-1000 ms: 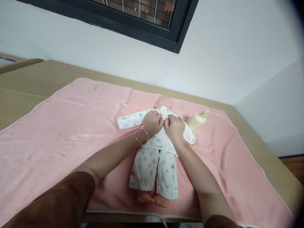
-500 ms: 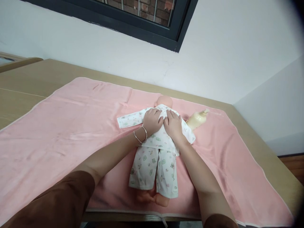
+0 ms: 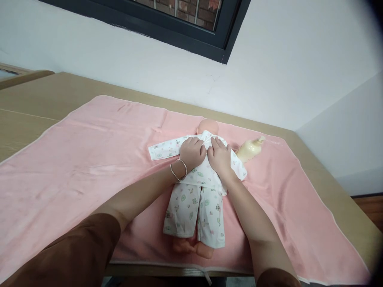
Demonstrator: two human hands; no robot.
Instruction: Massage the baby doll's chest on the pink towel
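Observation:
A baby doll lies on its back, its bald head toward the wall. It wears a white printed shirt and matching trousers; its bare feet poke out below. My left hand, with a silver bangle on the wrist, is closed on the shirt's chest, fingers curled at the front edge. Beside it my right hand grips the shirt's other side near the collar, its fingers bent over the cloth. Small folds of fabric rise between the two hands. The fingertips are partly hidden.
Under the doll spreads a pink blanket on a wooden table. A pale yellow bottle lies on its side by the doll's arm at right. Behind stand a white wall and a dark window frame.
My left fingers have curled in more on the shirt's front. My right hand has shifted very slightly. The doll and bottle stay put; the view has moved a little.

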